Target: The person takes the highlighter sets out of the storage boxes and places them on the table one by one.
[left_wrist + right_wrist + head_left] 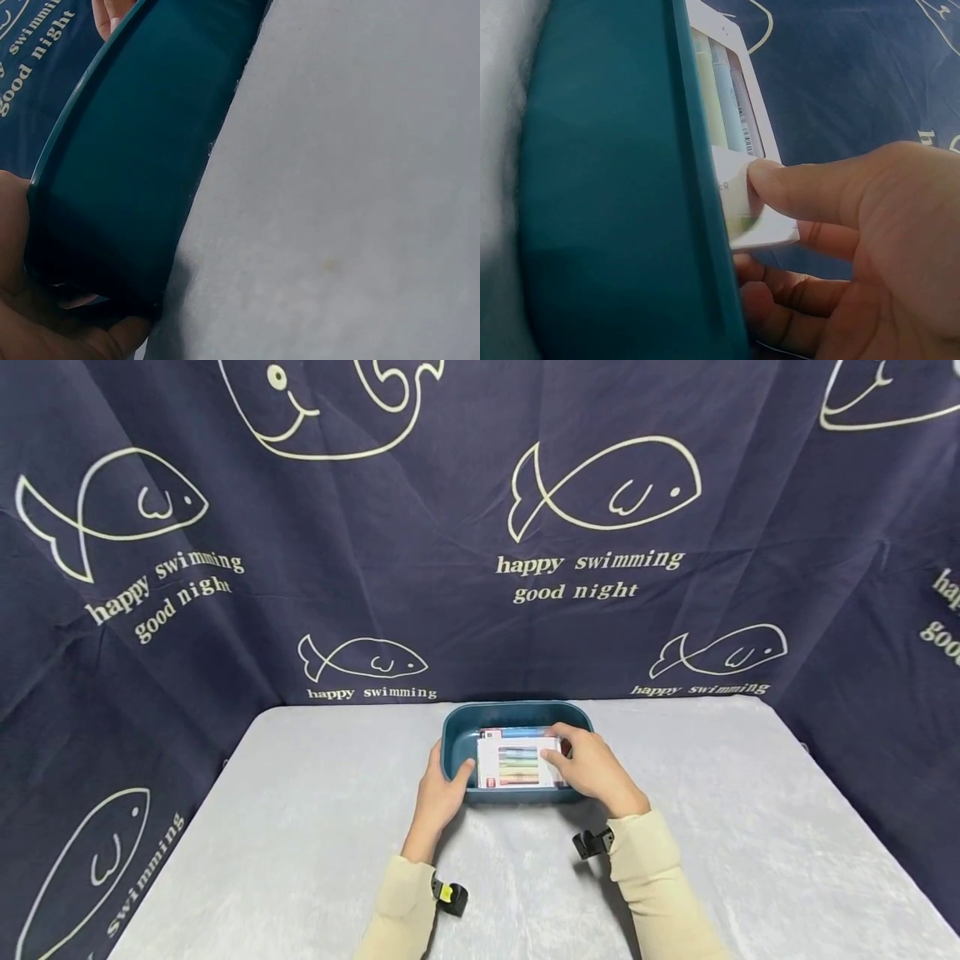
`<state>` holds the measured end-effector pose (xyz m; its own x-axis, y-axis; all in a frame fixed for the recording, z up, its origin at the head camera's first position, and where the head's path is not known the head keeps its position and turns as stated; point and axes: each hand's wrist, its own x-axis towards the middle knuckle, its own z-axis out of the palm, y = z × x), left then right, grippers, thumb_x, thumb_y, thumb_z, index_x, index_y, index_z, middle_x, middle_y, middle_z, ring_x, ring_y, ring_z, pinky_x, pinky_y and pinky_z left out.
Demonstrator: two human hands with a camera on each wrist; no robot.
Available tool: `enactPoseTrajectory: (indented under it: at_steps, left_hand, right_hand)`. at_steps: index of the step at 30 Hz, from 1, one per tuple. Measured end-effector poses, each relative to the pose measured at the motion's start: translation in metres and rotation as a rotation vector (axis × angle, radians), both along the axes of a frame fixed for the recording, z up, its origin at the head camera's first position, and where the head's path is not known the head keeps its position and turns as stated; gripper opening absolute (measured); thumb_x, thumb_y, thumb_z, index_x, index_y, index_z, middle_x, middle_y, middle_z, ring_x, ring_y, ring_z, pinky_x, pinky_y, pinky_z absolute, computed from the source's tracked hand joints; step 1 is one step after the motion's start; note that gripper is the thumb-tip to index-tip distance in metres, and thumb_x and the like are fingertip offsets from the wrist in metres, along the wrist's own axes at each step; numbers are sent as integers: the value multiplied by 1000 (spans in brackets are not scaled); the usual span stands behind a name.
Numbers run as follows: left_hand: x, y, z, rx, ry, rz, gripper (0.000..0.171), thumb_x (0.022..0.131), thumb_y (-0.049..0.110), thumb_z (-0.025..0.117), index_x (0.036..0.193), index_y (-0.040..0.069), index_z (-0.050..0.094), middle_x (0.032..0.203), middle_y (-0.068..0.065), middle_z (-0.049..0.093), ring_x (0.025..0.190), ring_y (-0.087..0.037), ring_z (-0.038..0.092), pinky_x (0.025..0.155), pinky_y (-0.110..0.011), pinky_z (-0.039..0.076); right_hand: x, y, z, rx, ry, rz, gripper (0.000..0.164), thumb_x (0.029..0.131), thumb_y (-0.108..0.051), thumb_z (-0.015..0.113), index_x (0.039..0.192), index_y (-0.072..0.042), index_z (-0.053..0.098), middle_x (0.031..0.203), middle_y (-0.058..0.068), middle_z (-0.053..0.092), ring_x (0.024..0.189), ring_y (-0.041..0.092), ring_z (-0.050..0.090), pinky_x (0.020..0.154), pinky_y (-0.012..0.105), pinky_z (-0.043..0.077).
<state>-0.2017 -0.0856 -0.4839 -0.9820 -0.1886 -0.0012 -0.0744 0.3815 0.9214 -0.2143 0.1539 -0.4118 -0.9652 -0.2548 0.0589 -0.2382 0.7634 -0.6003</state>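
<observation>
A dark teal plastic bin [525, 796] stands on the table, with its long side wall filling much of both wrist views. My left hand [441, 792] grips the bin's left end, thumb over the rim and fingers around the outside. My right hand [596, 767] pinches the right end of a white windowed box of pastel highlighters [517, 765], its thumb on the box's front face. In the right wrist view the highlighter box [731, 97] stands up above the bin's rim, pale yellow and blue barrels showing. Its lower part is hidden behind the bin wall.
Behind the highlighter box, inside the bin, another package [517, 732] shows a blue and red strip. The light grey table [315, 827] extends to both sides. A navy curtain [450, 568] with fish drawings hangs right behind the table's back edge.
</observation>
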Motion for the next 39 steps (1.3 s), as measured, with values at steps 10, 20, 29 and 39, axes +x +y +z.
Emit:
enactPoseTrajectory:
  at_steps: [10, 20, 29, 39]
  left_hand:
    - [-1, 0, 2, -2, 13, 4, 67, 96, 31, 63, 154, 11, 37, 154, -23, 46, 142, -45, 45, 116, -61, 36]
    - [-1, 0, 1, -13, 20, 8, 67, 95, 31, 63, 154, 10, 37, 152, -24, 49, 140, -46, 47, 114, -62, 38]
    - [0, 0, -1, -15, -3, 15, 68, 96, 33, 62, 155, 12, 36, 153, -24, 48, 140, -47, 47, 115, -62, 38]
    - [-1, 0, -4, -18, 3, 9, 68, 96, 32, 62, 155, 12, 36, 155, -22, 46, 142, -45, 45, 116, -61, 37]
  right_hand:
    - [0, 1, 2, 10, 34, -6, 31, 98, -24, 65, 123, -7, 66, 79, 5, 59, 61, 15, 47, 61, 29, 38]
    - [0, 2, 1, -15, 20, -1, 21, 97, -22, 66, 113, -8, 67, 67, 2, 51, 54, 15, 42, 56, 29, 35]
    - [1, 3, -2, -35, 65, 26, 15, 93, -19, 70, 105, -10, 68, 64, 1, 52, 56, 13, 44, 57, 27, 37]
    - [2, 6, 0, -91, 61, 63, 14, 94, -20, 70, 105, -11, 70, 66, -1, 55, 57, 11, 48, 59, 26, 41]
